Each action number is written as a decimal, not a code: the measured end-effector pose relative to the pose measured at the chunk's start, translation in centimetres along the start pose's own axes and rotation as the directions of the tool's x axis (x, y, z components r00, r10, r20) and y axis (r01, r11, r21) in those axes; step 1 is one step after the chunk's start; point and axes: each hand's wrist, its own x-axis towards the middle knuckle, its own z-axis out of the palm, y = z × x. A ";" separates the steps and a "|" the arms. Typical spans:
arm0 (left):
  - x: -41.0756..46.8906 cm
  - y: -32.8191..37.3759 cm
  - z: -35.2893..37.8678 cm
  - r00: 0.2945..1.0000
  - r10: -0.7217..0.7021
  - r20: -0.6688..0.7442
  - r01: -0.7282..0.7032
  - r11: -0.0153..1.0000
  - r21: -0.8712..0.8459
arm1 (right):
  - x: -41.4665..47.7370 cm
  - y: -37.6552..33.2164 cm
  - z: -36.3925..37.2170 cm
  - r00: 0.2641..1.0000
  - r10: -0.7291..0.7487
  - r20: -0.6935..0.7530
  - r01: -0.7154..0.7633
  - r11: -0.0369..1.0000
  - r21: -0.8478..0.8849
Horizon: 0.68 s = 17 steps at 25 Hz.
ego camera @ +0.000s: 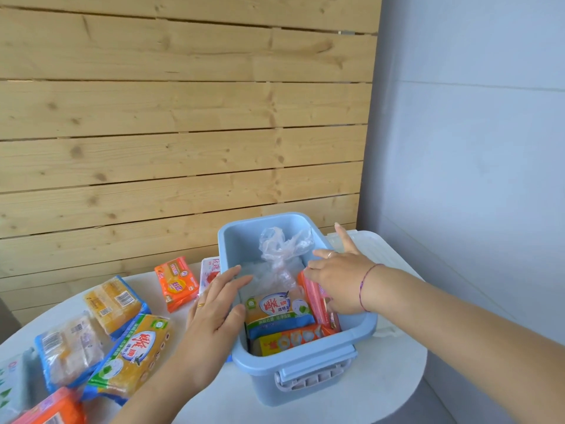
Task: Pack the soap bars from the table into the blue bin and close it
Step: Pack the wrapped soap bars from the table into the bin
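Note:
The blue bin (305,367) stands open on the white table, holding several soap packs and a knotted clear plastic bag (282,249). My right hand (339,280) reaches into the bin, fingers on a red-pink soap pack (315,301) standing on edge by the right wall. My left hand (214,310) rests flat on the bin's left rim, fingers spread, holding nothing. A yellow-and-blue soap pack (278,310) lies in the bin's middle, an orange pack (293,338) in front of it. More packs lie on the table to the left, such as a yellow one (134,356) and an orange one (175,283).
The bin's white lid (376,249) lies behind and right of the bin. A wooden plank wall rises behind the table, a grey wall on the right. The round table edge (406,393) curves close to the bin's front right.

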 end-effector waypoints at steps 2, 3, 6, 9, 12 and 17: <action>0.2 0.2 -0.1 1.000 -0.021 0.018 0.022 1.000 -0.014 | 0.8 0.5 -0.3 1.000 -0.027 0.009 0.027 0.999 -0.024; 0.5 0.5 -0.2 0.999 -0.037 0.020 0.038 0.999 -0.023 | 1.3 0.8 -0.6 0.999 -0.042 0.020 0.043 0.999 -0.028; 3.3 1.6 -0.8 0.995 -0.091 -0.037 0.094 0.989 0.116 | 3.4 1.9 -1.5 0.984 -0.151 0.095 0.153 0.988 -0.015; 6.9 2.4 -1.1 0.996 -0.072 -0.051 0.086 0.921 0.380 | 4.8 2.3 -1.9 0.950 -0.256 0.179 0.263 0.965 -0.018; 8.2 1.7 -0.3 0.996 -0.088 -0.025 0.089 0.875 0.477 | 5.9 2.5 -2.1 0.920 -0.338 0.199 0.344 0.939 0.005; 8.1 0.8 0.1 0.996 -0.056 -0.075 0.084 0.888 0.452 | 7.5 3.0 -2.9 0.882 -0.370 0.293 0.349 0.929 0.122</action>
